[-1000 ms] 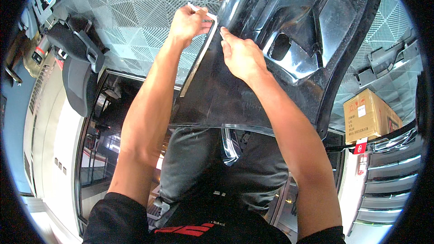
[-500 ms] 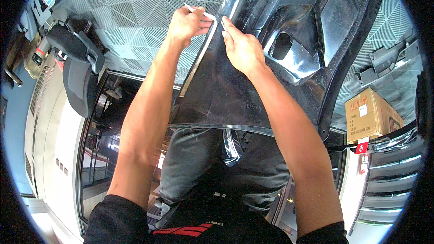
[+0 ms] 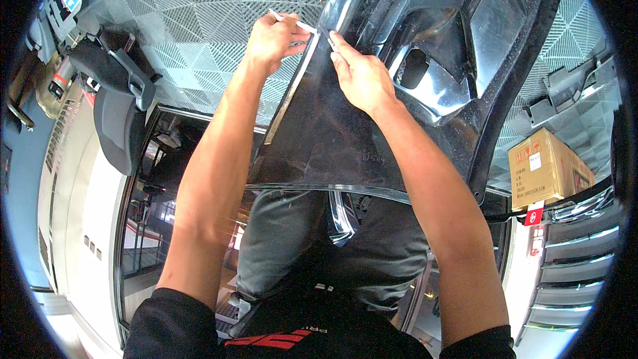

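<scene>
A large glossy black moulded car panel lies in front of me, its near edge just above my knees. Along its left edge runs a narrow pale strip of tape. My left hand pinches the loose white end of the tape, which sticks out above the thumb, while other fingers spread beside the panel edge. My right hand is at the panel's upper left, forefinger pointing to where the strip meets the edge. Its other fingers are curled, and a small light bit shows at the fingertip, too small to name.
Grey patterned tiles form the floor. A black seat stands at the left. To the right are a cardboard box with a red tag, a dark bracket-like part and a slatted dark piece.
My right hand has shifted slightly down and to the right along the panel. My left hand stays nearly in place, still pinching the tape.
</scene>
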A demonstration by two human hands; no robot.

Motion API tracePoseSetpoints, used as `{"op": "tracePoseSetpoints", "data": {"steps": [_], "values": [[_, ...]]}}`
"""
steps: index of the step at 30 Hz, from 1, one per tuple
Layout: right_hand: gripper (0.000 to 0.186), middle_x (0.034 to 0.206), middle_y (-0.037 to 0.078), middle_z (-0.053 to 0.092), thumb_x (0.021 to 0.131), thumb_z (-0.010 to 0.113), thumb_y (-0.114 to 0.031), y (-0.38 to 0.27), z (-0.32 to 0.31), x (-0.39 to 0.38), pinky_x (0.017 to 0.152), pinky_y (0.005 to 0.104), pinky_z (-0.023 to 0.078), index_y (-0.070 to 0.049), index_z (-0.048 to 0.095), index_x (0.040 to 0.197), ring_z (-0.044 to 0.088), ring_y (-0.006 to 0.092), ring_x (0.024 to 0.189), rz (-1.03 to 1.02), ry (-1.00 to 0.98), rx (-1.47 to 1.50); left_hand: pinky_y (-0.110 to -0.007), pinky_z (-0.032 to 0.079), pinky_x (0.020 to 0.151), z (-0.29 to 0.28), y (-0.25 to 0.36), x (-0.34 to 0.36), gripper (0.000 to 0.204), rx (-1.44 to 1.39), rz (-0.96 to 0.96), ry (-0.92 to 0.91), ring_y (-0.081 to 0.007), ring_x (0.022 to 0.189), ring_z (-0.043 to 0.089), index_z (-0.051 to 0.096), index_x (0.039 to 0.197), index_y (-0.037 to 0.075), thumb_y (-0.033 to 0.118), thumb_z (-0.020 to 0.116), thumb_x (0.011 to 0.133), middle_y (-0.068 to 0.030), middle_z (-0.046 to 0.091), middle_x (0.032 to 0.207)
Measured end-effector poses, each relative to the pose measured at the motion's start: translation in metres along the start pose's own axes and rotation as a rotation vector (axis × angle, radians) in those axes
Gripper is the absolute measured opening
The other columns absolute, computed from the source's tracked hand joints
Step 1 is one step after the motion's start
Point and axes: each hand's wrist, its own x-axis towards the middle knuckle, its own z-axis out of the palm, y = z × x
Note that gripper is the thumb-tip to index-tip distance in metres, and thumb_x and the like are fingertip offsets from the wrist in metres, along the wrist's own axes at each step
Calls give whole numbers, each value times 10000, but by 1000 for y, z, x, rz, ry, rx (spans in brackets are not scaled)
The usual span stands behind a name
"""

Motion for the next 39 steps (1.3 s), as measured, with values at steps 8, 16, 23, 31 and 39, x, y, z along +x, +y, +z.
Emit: {"op": "tracePoseSetpoints", "data": {"steps": [8,16,23,31,39], "values": [[482,963,307,732,1074,499,-390,-6,2,0,873,591,567,-286,528,1544,718,505,907,39,-18,-4,-398,645,843,0,2,-1,359,-29,-19,-18,-297,1039,731,524,1285,-65,198,611,1056,-169,676,1105],[470,904,269,741,1067,512,-368,-12,9,-2,844,577,583,-285,549,1528,736,466,867,44,38,-89,-403,652,834,0,-2,0,306,-46,5,1,-284,988,733,553,1225,-77,182,589,1066,-197,706,1090],[479,891,241,756,1063,511,-325,-36,6,-3,803,546,609,-231,553,1531,760,425,856,112,2,-192,-409,656,827,2,0,1,284,-68,3,24,-279,955,738,574,1200,-81,170,584,1066,-208,720,1070],[471,883,263,743,1052,542,-310,-39,0,-11,824,563,599,-218,572,1514,744,448,838,110,-52,-226,-383,667,766,1,-1,2,303,-79,4,22,-265,922,734,571,1208,-82,183,591,1063,-179,684,1052],[467,897,260,746,1054,540,-296,-41,-4,-23,826,564,593,-179,583,1504,742,447,840,93,-138,-214,-409,670,812,-1,1,0,330,-86,2,12,-298,949,719,541,1222,-82,180,630,1043,-132,601,1040]]}}
